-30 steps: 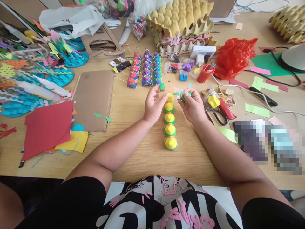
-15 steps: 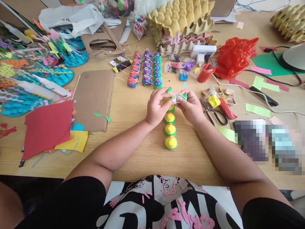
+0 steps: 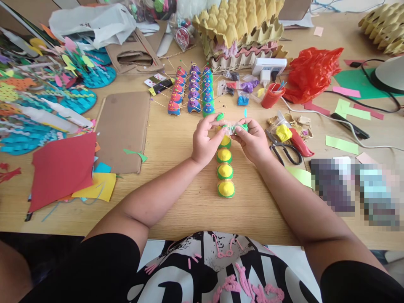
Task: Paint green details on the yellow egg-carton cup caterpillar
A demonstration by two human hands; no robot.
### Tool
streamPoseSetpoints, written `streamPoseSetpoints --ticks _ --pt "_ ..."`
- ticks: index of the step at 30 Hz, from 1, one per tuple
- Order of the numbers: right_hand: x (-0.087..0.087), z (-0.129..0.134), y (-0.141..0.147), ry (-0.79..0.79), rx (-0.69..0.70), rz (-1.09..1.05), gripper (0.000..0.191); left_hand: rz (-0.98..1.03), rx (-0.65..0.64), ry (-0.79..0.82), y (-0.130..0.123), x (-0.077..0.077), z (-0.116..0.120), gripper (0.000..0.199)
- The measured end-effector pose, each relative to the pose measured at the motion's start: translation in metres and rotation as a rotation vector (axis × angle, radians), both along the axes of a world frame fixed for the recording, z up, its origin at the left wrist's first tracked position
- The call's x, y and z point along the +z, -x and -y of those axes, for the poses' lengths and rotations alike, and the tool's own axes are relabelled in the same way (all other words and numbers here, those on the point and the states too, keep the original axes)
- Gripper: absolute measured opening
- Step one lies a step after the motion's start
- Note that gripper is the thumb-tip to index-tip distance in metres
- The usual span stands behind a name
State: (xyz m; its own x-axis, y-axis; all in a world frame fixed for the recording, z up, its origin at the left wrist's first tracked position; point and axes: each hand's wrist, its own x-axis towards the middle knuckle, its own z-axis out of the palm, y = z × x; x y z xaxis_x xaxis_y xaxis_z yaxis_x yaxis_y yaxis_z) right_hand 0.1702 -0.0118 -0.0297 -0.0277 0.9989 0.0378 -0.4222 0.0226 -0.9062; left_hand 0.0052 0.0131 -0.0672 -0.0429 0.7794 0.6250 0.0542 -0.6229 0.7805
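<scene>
Between my hands is a small clear plastic bag (image 3: 231, 128) with green modelling clay (image 3: 244, 126) inside. My left hand (image 3: 205, 139) pinches the bag's left side with thumb and fingertips. A loose bit of green clay (image 3: 220, 116) sits at its raised index finger. My right hand (image 3: 253, 140) grips the bag's right side, fingers closed around the clay. Below the hands stands a row of egg-carton cups (image 3: 225, 171) covered in yellow with green rims; my hands hide its far end.
Farther back are three finished rows of painted egg-carton figures (image 3: 193, 90) with sticks poking out. Scissors (image 3: 285, 151) and a red-handled tool (image 3: 301, 143) lie right of my hands, near a red cup (image 3: 273, 96). Stacked egg trays (image 3: 240, 25) stand behind. Cardboard (image 3: 124, 126) lies left.
My left hand has shifted slightly left and down, and the plastic bag is stretched a little wider between my hands. The bit of green clay at the left index finger moved left with it.
</scene>
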Motion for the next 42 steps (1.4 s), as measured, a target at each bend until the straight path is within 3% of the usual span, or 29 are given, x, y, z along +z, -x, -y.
streamPoseSetpoints --ticks 6,12,17,20,27,37,42 --pt "0.000 -0.001 -0.001 -0.021 -0.015 0.015 0.053 0.077 -0.013 0.133 0.003 0.002 -0.004 0.060" --pt "0.004 -0.004 -0.003 -0.028 -0.097 -0.036 0.053 0.252 0.055 0.216 0.009 -0.002 -0.015 0.065" --pt "0.006 0.001 0.001 -0.040 -0.039 -0.006 0.054 0.126 -0.042 0.085 0.002 -0.001 -0.003 0.070" --pt "0.007 0.004 0.003 -0.071 -0.010 0.032 0.050 0.007 -0.031 -0.008 -0.001 0.000 0.003 0.075" --pt "0.002 0.003 0.003 -0.141 0.011 0.081 0.047 -0.097 -0.027 -0.185 -0.001 0.001 0.005 0.061" --pt "0.007 0.007 0.002 -0.237 -0.020 0.200 0.038 -0.167 -0.099 -0.153 0.001 0.007 0.010 0.057" --pt "0.005 0.005 0.000 -0.162 0.017 0.218 0.048 -0.161 -0.089 -0.130 0.003 0.006 0.010 0.054"
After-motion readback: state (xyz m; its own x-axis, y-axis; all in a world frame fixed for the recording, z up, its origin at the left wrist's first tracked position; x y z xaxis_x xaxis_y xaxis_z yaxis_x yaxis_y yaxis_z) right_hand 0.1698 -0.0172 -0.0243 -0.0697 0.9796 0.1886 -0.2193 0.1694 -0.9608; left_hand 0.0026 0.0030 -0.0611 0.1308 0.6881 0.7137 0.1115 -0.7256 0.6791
